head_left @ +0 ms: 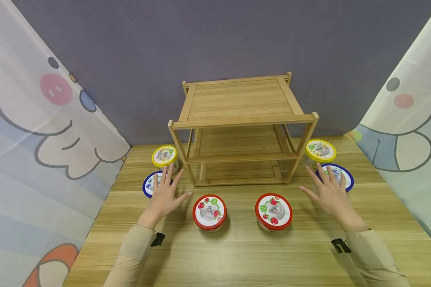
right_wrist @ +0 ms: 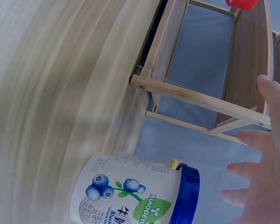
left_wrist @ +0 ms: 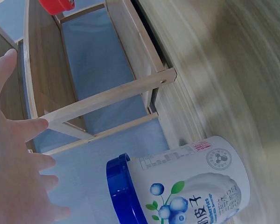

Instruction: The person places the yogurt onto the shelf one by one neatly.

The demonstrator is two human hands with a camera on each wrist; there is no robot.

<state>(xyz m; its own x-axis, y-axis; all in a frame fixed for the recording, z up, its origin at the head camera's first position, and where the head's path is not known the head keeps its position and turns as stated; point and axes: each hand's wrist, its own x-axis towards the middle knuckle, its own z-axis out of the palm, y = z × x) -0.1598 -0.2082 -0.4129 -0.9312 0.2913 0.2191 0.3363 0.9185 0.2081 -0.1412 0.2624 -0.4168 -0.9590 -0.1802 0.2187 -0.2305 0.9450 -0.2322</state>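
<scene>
My left hand (head_left: 164,198) is spread with straight fingers, holding nothing, above a blue-lidded tub (head_left: 148,185) at the left. The left wrist view shows blueberries printed on that tub (left_wrist: 186,186), with the hand apart from it. My right hand (head_left: 331,196), likewise spread, hovers by another blue-lidded tub (head_left: 346,179); in the right wrist view this blueberry tub (right_wrist: 130,191) stands beside the fingers, untouched. Between the hands stand two red-lidded tubs with raspberries on their lids, one left (head_left: 210,212) and one right (head_left: 273,211).
A wooden two-tier rack (head_left: 242,99) stands at the back middle. Yellow-lidded tubs flank it, one left (head_left: 164,155) and one right (head_left: 321,150). Behind is a grey wall (head_left: 222,40); cartoon-printed curtains (head_left: 18,159) hang at both sides of the wooden table (head_left: 237,263).
</scene>
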